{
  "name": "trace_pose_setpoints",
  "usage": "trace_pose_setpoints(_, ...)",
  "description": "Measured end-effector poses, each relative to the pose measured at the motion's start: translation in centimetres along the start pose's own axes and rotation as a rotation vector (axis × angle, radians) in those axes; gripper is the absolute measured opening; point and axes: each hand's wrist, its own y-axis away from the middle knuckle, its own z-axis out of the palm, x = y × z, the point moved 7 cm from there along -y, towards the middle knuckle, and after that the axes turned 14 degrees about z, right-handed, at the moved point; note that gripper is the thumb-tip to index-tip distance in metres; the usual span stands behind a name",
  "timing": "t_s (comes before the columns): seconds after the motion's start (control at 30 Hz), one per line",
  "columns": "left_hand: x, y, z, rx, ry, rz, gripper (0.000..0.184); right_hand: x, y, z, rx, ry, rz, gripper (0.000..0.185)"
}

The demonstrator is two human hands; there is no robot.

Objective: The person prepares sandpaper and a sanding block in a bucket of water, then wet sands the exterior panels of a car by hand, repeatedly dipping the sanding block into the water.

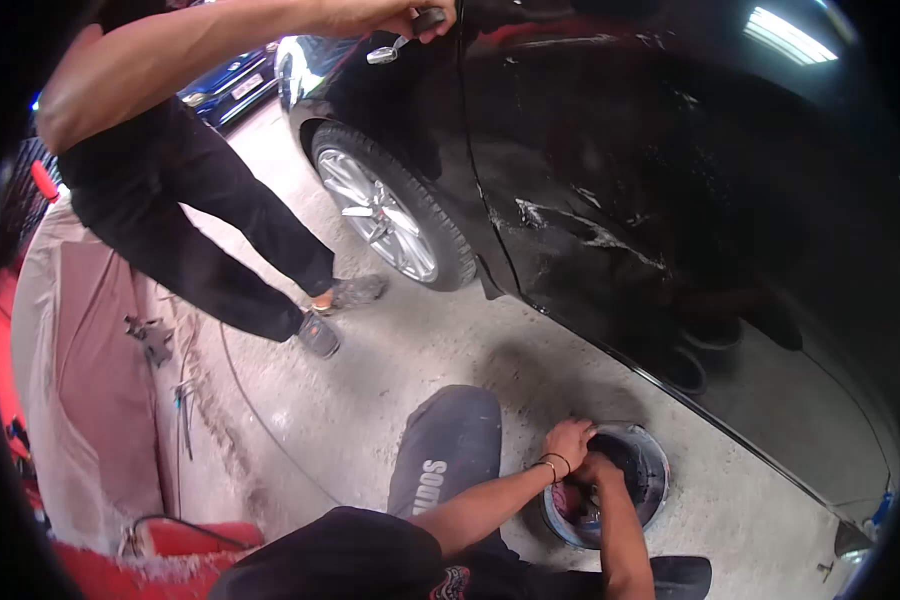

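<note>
A bucket [658, 470] stands on the floor close to the car's sill, with dark and reddish contents inside. My left hand [570, 442], with a thin dark band on its wrist, bends over the bucket's near-left rim, its visible fingers curled together. Beside it, my right hand [598, 468] reaches down into the bucket, curled and close to the left one. Whatever the hands grip is hidden by them and the shadow. A reddish, bunched item [566, 500] lies below them; its kind is unclear.
A black car door [590, 200] with pale scrapes rises ahead, beside a silver-spoked wheel [380, 215]. Another person [200, 220] stands left, a hand [430, 15] holding a dark-handled tool against the car. Brown sheeting [100, 370] and a hose [260, 420] lie left.
</note>
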Motion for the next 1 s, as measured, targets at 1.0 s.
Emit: trace_pose_setpoints(1.0, 2.5, -0.9, -2.3, -0.111, -0.269, -0.016, 0.039, 5.3, -1.9, 1.1, 0.063, -0.085, -0.041, 0.057)
